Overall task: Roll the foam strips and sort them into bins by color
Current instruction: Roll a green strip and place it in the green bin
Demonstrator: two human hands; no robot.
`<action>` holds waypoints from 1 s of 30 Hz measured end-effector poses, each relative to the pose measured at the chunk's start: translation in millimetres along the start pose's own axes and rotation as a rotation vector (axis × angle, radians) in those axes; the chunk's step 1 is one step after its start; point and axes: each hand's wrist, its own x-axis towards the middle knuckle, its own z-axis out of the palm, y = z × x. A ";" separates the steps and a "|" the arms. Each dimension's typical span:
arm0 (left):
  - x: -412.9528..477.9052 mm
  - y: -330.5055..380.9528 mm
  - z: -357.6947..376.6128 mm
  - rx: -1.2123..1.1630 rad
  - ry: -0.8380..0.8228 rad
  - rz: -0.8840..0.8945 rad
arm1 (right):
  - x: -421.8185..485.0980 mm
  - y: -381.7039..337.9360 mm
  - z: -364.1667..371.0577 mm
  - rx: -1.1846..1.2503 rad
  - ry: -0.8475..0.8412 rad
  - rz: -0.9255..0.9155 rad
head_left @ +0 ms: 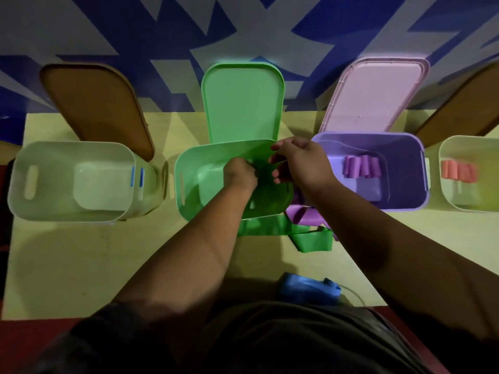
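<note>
From the head view, the left hand (241, 176) and right hand (299, 161) pinch a green foam strip (263, 168) between them, rolling it over the open green plastic bin (189, 168). Its tail trails down to the yellow table (81, 252). Next, I judge, comes finishing the roll and dropping it in this bin.

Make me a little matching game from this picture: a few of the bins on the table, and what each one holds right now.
Bins:
1. green bin
2. purple bin
3. far-right pale bin
4. left pale bin

Contents:
a. orange foam rolls
b. no rolls visible
c. both hands working a green strip above it
d. purple foam rolls

Pairs: 1-c, 2-d, 3-a, 4-b
</note>
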 end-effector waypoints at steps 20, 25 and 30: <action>-20.4 20.0 -6.6 0.210 0.014 -0.013 | -19.1 0.3 -16.3 0.176 -0.029 -0.045; -38.8 26.3 -20.3 0.196 0.002 0.014 | -35.3 0.6 -38.7 0.193 0.021 -0.090; -63.9 22.8 -29.1 -0.089 -0.003 0.024 | -55.6 10.2 -60.4 0.166 0.003 -0.127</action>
